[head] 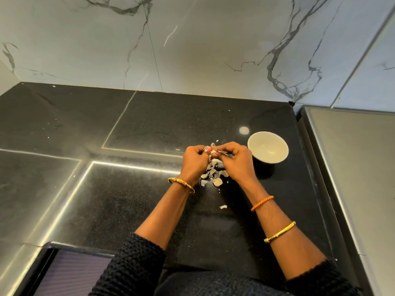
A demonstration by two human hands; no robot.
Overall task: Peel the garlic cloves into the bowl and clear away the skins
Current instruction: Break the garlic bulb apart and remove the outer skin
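Observation:
My left hand (193,162) grips a garlic clove (208,149) above the black counter, its fingers curled round it. My right hand (236,160) meets it from the right and pinches a strip of papery skin (219,151) at the clove. Under and between both hands lies a pile of pale garlic skins (213,174) on the counter. A white bowl (268,149) stands just right of my right hand; what lies inside it I cannot make out.
The black stone counter (128,189) runs to a marble wall (192,43) at the back. A grey steel surface (359,167) borders it on the right. A stray skin scrap (223,207) lies nearer to me. The counter's front edge (85,245) drops off at lower left.

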